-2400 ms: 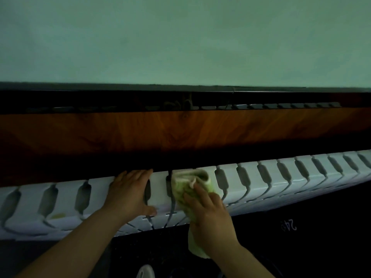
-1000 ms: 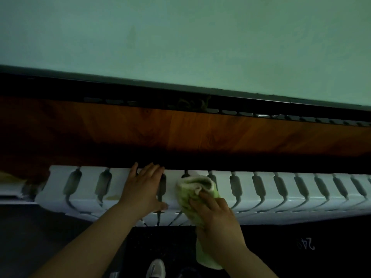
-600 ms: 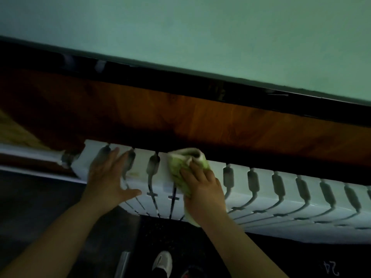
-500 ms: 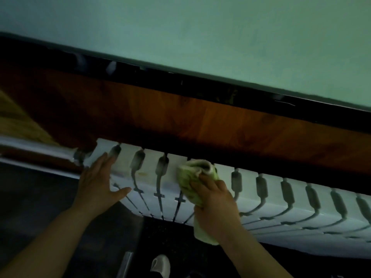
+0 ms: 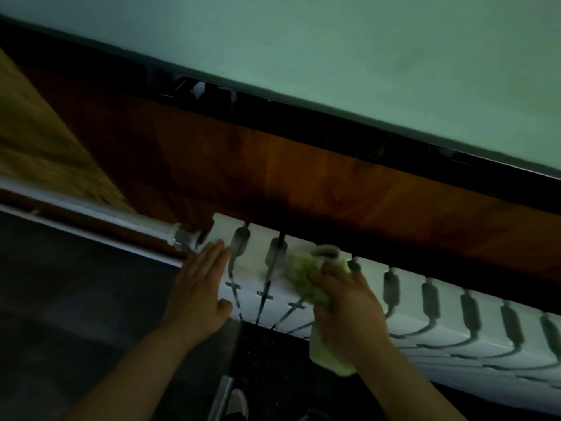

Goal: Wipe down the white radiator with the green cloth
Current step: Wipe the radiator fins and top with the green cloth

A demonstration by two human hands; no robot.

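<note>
R hand [image 5: 349,311] grips green cloth [image 5: 303,278] on radiator [image 5: 440,323] | L hand [image 5: 200,293] flat, radiator end

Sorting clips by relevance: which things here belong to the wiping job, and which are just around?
Job: radiator; green cloth, gripped by the right hand against it; left hand, flat on its end.
Just around: pipe, wooden board, wall, shoe.

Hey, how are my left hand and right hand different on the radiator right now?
The left hand lies flat with straight fingers and holds nothing; the right hand grips the green cloth. The left hand sits at the end of the radiator by the pipe; the right hand is a few sections along. Both are on the radiator.
</note>
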